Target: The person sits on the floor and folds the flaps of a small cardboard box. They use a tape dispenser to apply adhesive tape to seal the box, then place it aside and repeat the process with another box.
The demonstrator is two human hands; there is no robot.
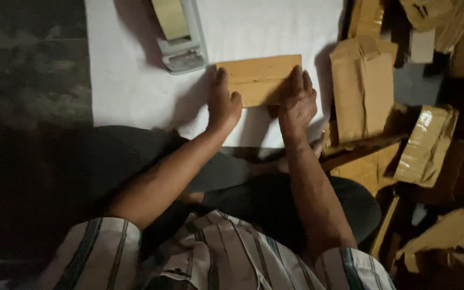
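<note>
Brown cardboard piece (258,79): one flat, folded rectangle, lying on the white sheet (130,80) directly in front of you, long side across your view. Judged light and fairly stiff, with a dry matte face that should not slip; likely to crease if bent hard, so not fragile but easily marked. Best holds appear to be the two short ends or the near long edge, where a thumb can go under and fingers over.

Left hand (223,104): palm down, fingers together, resting at the piece's left end and near corner, pressing rather than gripping. Nothing is closed inside it.

Right hand (298,99): palm down, fingers spread a little, laid over the piece's right end, covering that corner. It, too, lies flat and open, clamped on nothing.

Position: the piece sits between your two hands, both touching it, with your hands apart at opposite ends.

Tape dispenser (179,33): grey body with a roll of tan tape, on the same sheet, just beyond the piece's left corner; whether they touch, you cannot tell.

Flattened cartons (362,88): brown, stacked to your right, beside the sheet. More taped cardboard bundles (425,145) lie further right in shadow.
</note>
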